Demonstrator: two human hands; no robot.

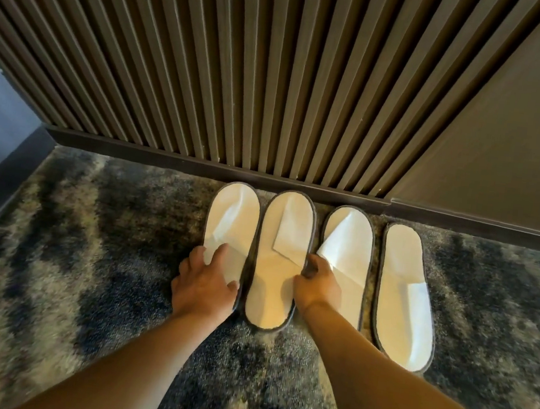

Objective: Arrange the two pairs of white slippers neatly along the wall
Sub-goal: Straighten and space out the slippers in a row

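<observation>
- Four white slippers lie side by side on the carpet (88, 251), long axes running away from the fingers toward the slatted wall (242, 83).
- Left hand (204, 284): fingers spread flat on the leftmost slipper (234, 213), gripping nothing.
- Right hand (317, 282): fingers curled over the edges of the second slipper (283, 239) and third slipper (348, 240); whether it grips, I cannot tell.
- The far-right slipper (404, 287) sits back from the row, nearer the right hand.

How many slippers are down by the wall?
4, in one row on the carpet: first slipper under the left hand, second beside it, third by the right hand, fourth far right.
</observation>
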